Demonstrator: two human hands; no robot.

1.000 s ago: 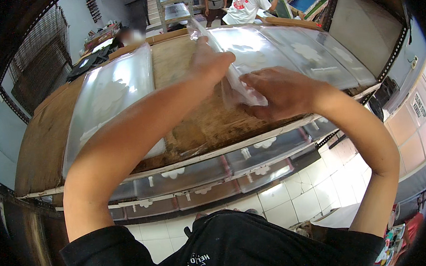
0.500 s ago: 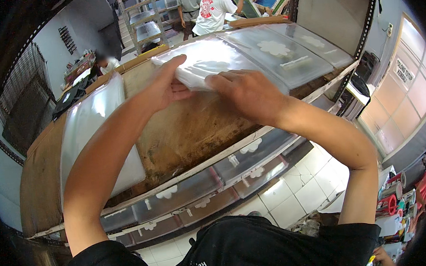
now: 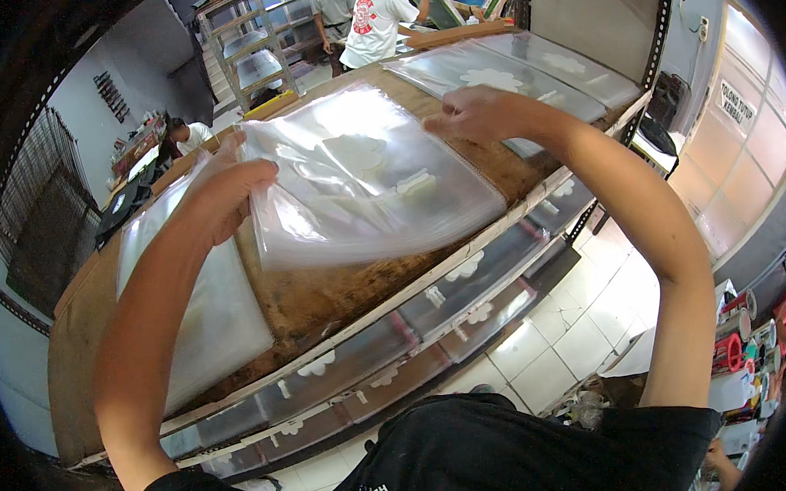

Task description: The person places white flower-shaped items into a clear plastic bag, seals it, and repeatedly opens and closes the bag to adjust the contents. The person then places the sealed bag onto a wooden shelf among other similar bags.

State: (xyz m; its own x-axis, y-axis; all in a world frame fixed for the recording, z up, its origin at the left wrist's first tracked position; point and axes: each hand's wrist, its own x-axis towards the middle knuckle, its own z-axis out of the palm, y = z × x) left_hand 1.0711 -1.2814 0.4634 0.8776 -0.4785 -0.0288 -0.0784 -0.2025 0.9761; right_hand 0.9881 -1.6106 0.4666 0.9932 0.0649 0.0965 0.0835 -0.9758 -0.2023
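A stack of clear plastic bags (image 3: 368, 206) with white flower-shaped prints lies spread before me, its near edge fanned and slightly curved. My left hand (image 3: 227, 188) is closed around its left edge, with the thumb on top and some fingers hidden. At the opposite edge is my right hand (image 3: 471, 116), its fingers curled in and their tips against the plastic. Another clear plastic stack (image 3: 204, 320) rests under my left forearm. Farther right, flat printed plastic sheets (image 3: 549, 69) lie partly behind my right hand.
The stained wooden table (image 3: 324, 290) has shelves below with more printed plastic (image 3: 389, 336). A metal-framed panel (image 3: 591, 17) stands at its far right end. Beyond the table are a ladder-like rack (image 3: 251, 52) and several people, one in a white shirt (image 3: 375, 26). Cans (image 3: 732, 351) stand lower right.
The bundled plastic stack has opened out flat and come toward me, showing its prints. My left hand has moved left and nearer; my right hand has moved slightly farther away, to the stack's right edge.
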